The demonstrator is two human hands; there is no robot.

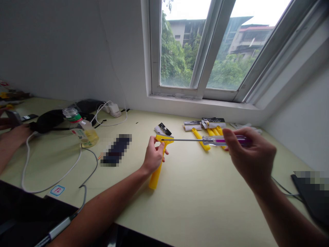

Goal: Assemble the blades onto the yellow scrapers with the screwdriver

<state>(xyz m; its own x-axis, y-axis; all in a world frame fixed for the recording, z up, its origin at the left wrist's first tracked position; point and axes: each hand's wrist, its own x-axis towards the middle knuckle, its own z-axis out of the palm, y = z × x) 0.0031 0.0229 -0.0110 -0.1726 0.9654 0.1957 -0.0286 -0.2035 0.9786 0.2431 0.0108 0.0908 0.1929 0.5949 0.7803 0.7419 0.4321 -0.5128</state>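
Observation:
My left hand is closed around the neck of a yellow scraper, just under its wide head, with the handle slanting down toward me. A thin metal strip shows along the head's upper edge. In my right hand is a screwdriver with a clear and purple handle, held level. Its long shaft points left and the tip meets the scraper's head, where a small dark spot shows. Whether the tip sits in a screw is too small to tell. Behind the left hand lies a black-and-white card.
More yellow scrapers with cards lie near the window. A phone, a tilted-looking bottle, cables and a white charger are on the left of the table. Another person's hand is at far left; a dark device at right.

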